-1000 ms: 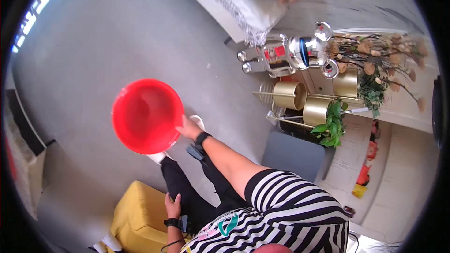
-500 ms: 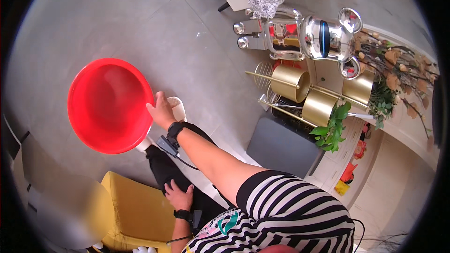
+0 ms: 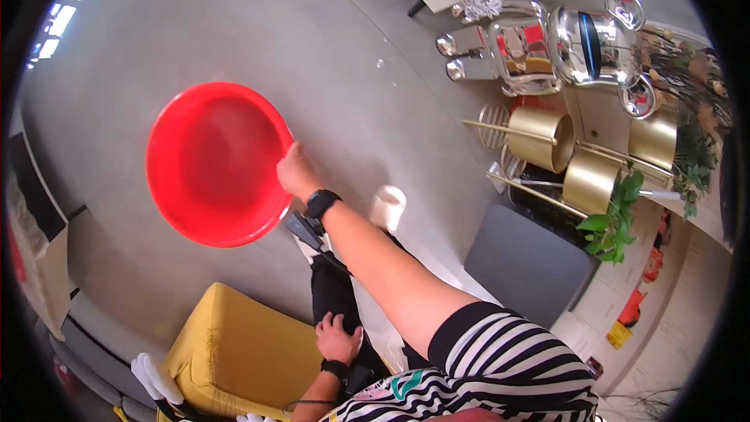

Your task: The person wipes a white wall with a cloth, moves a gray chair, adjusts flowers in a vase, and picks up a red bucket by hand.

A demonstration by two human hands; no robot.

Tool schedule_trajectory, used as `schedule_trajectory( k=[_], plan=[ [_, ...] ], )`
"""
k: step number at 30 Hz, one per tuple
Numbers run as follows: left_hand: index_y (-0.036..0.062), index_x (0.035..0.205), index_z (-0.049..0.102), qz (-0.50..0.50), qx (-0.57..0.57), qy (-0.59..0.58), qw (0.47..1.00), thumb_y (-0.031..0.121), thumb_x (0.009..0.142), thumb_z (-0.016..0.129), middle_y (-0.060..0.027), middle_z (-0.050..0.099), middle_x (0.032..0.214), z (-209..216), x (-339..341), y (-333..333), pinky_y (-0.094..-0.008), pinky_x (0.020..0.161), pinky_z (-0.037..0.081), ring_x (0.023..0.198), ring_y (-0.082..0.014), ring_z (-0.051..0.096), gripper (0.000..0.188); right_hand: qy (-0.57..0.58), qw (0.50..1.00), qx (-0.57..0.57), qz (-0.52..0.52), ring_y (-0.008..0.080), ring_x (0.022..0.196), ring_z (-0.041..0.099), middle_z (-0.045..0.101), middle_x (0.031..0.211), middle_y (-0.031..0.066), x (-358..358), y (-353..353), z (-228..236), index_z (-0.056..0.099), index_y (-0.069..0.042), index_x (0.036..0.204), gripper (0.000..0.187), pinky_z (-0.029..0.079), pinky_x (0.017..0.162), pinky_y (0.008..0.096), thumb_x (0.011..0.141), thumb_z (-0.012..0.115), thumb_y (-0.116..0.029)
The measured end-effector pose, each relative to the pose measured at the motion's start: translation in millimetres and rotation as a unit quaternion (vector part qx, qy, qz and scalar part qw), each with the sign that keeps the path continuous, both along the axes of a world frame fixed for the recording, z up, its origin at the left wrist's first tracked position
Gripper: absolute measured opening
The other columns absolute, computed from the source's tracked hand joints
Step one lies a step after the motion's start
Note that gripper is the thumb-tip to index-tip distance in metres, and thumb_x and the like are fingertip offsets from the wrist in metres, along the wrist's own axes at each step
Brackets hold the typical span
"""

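Out ahead to the left, a large round red plastic basin point(image 3: 215, 168) is held up over the grey floor, its hollow inside facing me. My right hand point(image 3: 298, 173) grips its right rim, with the arm stretched out and a black band on the wrist. What is inside the basin looks blurred, and I cannot make out any contents. My left hand point(image 3: 339, 336) lies on my black trouser leg point(image 3: 334, 289), fingers spread and holding nothing. Past my right wrist, a white shoe point(image 3: 387, 208) shows on my foot.
A yellow upholstered stool point(image 3: 250, 352) stands close on my left, with a grey sofa point(image 3: 109, 355) beyond. To the right are a shiny silver bear figure point(image 3: 539, 43), gold plant pots point(image 3: 541, 137) on a stand, a dark grey box-like seat point(image 3: 527, 262) and a white cabinet point(image 3: 625, 305).
The view has swung, bringing the sofa and bright windows in at the left. My right hand still holds the basin, and the white shoe now shows farther from that hand. My left hand stays on my leg.
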State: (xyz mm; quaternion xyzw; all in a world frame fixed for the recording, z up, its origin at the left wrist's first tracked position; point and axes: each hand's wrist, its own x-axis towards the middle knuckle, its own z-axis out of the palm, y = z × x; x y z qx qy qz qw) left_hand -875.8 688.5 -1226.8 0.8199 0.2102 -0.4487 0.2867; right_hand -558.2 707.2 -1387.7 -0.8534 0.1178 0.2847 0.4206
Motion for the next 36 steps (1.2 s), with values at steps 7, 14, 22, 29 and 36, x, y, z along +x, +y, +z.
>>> schedule_trajectory(
  k=[7, 14, 22, 29, 36],
  plan=[
    [0.0109, 0.104, 0.06, -0.016, 0.025, -0.01, 0.999, 0.038, 0.065, 0.067, -0.0111, 0.05, 0.12, -0.1, -24.3, -7.4, -0.0422, 0.09, 0.04, 0.111, -0.0337, 0.042, 0.048, 0.027, 1.0, -0.01, 0.001, 0.046, 0.093, 0.053, 0.054, 0.099, 0.0317, -2.8, 0.6, 8.2, 0.039, 0.004, 0.11, 0.036, 0.042, 0.083, 0.0489, 0.081, 0.042, -0.017],
    [0.0128, 0.103, 0.06, -0.073, 0.044, -0.052, 0.995, 0.04, 0.068, 0.065, -0.0076, 0.052, 0.117, -6.2, -30.5, -38.6, -0.0407, 0.09, 0.041, 0.109, -0.0312, 0.046, 0.044, -0.027, 0.996, 0.079, 0.009, 0.0396, 0.082, 0.059, 0.06, 0.084, 0.0265, -8.5, -45.9, 7.5, 0.052, 0.002, 0.088, 0.03, 0.048, 0.073, 0.0443, 0.075, 0.058, -0.023],
    [0.0139, 0.103, 0.06, -0.122, 0.103, -0.028, 0.987, 0.039, 0.067, 0.065, -0.0059, 0.053, 0.118, -7.1, -46.6, -63.0, -0.0403, 0.087, 0.043, 0.109, -0.0307, 0.046, 0.044, 0.043, 0.989, 0.139, -0.021, 0.0382, 0.082, 0.059, 0.059, 0.083, 0.0268, -53.3, -106.5, 21.3, 0.054, 0.004, 0.087, 0.031, 0.048, 0.074, 0.0427, 0.076, 0.058, -0.024],
    [0.0126, 0.102, 0.061, -0.158, 0.113, -0.032, 0.98, 0.038, 0.067, 0.066, -0.0067, 0.053, 0.117, -7.3, -48.0, -70.3, -0.0405, 0.087, 0.043, 0.11, -0.0306, 0.046, 0.044, 0.011, 0.995, 0.096, -0.033, 0.0405, 0.083, 0.058, 0.059, 0.085, 0.0271, -86.5, -191.3, 24.3, 0.054, 0.005, 0.089, 0.033, 0.047, 0.075, 0.0443, 0.076, 0.058, -0.025],
    [0.013, 0.101, 0.061, -0.2, 0.128, -0.023, 0.971, 0.038, 0.067, 0.067, -0.0039, 0.053, 0.117, -6.4, -41.6, -73.5, -0.0397, 0.087, 0.043, 0.107, -0.0288, 0.048, 0.043, 0.094, 0.977, 0.132, -0.142, 0.0411, 0.088, 0.056, 0.059, 0.087, 0.0271, -146.5, -283.5, 22.5, 0.053, 0.004, 0.089, 0.038, 0.044, 0.08, 0.0455, 0.075, 0.056, -0.031]
  ],
)
